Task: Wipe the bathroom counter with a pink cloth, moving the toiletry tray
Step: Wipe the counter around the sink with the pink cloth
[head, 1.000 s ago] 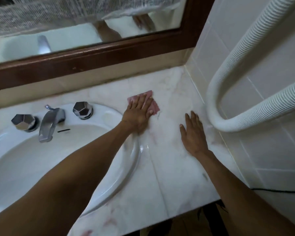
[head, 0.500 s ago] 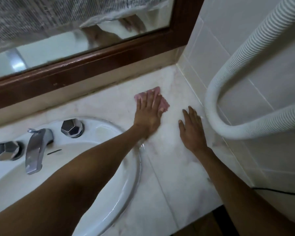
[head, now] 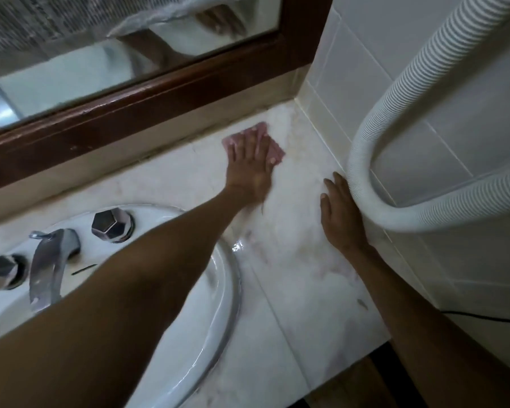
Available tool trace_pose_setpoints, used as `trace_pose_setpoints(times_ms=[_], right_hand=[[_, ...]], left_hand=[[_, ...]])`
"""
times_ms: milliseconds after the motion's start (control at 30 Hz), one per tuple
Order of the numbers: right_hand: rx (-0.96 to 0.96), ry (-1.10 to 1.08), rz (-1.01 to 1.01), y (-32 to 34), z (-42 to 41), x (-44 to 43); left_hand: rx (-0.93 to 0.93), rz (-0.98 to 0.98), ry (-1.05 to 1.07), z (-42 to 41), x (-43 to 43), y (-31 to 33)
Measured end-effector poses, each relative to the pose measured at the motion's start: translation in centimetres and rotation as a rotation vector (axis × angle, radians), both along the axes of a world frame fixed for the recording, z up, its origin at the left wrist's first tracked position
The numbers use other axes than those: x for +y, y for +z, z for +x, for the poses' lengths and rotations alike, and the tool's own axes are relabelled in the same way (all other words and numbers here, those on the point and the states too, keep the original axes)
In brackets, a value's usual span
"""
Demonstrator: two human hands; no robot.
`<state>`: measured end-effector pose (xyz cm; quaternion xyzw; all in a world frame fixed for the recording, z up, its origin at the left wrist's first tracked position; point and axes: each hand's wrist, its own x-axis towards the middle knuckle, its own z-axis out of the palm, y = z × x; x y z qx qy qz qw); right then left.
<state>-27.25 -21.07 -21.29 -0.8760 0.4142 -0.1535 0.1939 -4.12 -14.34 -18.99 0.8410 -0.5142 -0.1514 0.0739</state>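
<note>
My left hand [head: 251, 166] lies flat, fingers spread, on a small pink cloth [head: 277, 153] near the back of the pale marble counter [head: 292, 275], close to the back right corner. The cloth shows past my fingertips and to the right of them. My right hand [head: 340, 214] rests palm down on the counter by the right wall, its outer edge against the white hose. It holds nothing. No toiletry tray is in view.
A white oval sink [head: 218, 290] with a chrome faucet [head: 49, 260] and two faceted knobs [head: 111, 225] fills the left. A white ribbed hose [head: 362, 178] loops along the tiled right wall. A wood-framed mirror [head: 147, 95] runs behind. The counter's front edge is at bottom right.
My left hand has slid the pink cloth away from the sink toward the back right corner. My right hand stayed planted by the hose. The camera has shifted right and closer.
</note>
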Motion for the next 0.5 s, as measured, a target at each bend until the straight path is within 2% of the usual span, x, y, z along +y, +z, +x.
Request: trace_pose_setpoints(times_ms=[33, 133, 233, 333, 433, 500], right_hand=[[-0.018, -0.007, 0.009, 0.1, 0.0, 0.1], [-0.045, -0.023, 0.017, 0.3, -0.7, 0.3], [-0.063, -0.032, 0.016, 0.3, -1.4, 0.2], [-0.083, -0.036, 0.023, 0.1, -1.2, 0.3], [-0.063, -0.028, -0.06, -0.3, 0.1, 0.2], [-0.058, -0.017, -0.099, -0.6, 1.0, -0.2]], left_hand=[[0.003, -0.008, -0.068, -1.9, 0.0, -0.1], [-0.025, -0.035, -0.445, -5.7, 2.8, -0.9], [-0.072, -0.048, -0.678, -3.5, 6.2, -1.5], [-0.111, -0.056, -0.561, 1.6, 6.3, -1.3], [-0.049, -0.05, -0.342, 5.0, 2.0, -0.7], [-0.019, -0.045, -0.203, 4.4, -1.9, -0.5]])
